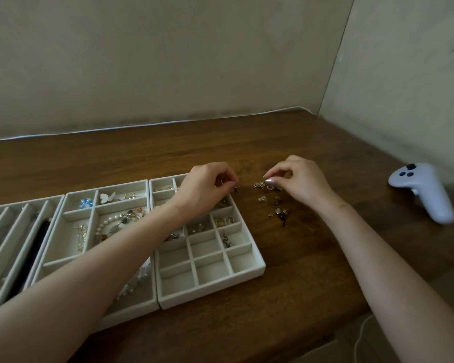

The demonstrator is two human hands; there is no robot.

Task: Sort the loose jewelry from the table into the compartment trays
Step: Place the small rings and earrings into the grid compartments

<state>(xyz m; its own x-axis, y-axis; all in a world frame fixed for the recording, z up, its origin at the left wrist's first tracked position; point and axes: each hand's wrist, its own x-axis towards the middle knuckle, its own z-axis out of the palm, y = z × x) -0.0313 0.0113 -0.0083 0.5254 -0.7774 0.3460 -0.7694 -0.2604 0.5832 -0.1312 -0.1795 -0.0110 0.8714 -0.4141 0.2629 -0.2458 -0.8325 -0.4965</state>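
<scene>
A small pile of loose jewelry (274, 203), mostly earrings and studs, lies on the wooden table right of the trays. My right hand (302, 183) hovers over the pile's far edge, thumb and forefinger pinched on a small piece. My left hand (207, 187) is over the far right corner of the small-grid tray (247, 273), fingers curled and pinching a small stud earring. The middle tray (71, 203) holds a blue flower piece, a white butterfly piece, a pearl strand and chains. A third tray (13, 226) with long slots lies at the left.
A white game controller (425, 191) lies on the table at the far right. The wall runs close behind the table and along its right side. A thin white cable (359, 334) hangs off the table's front edge.
</scene>
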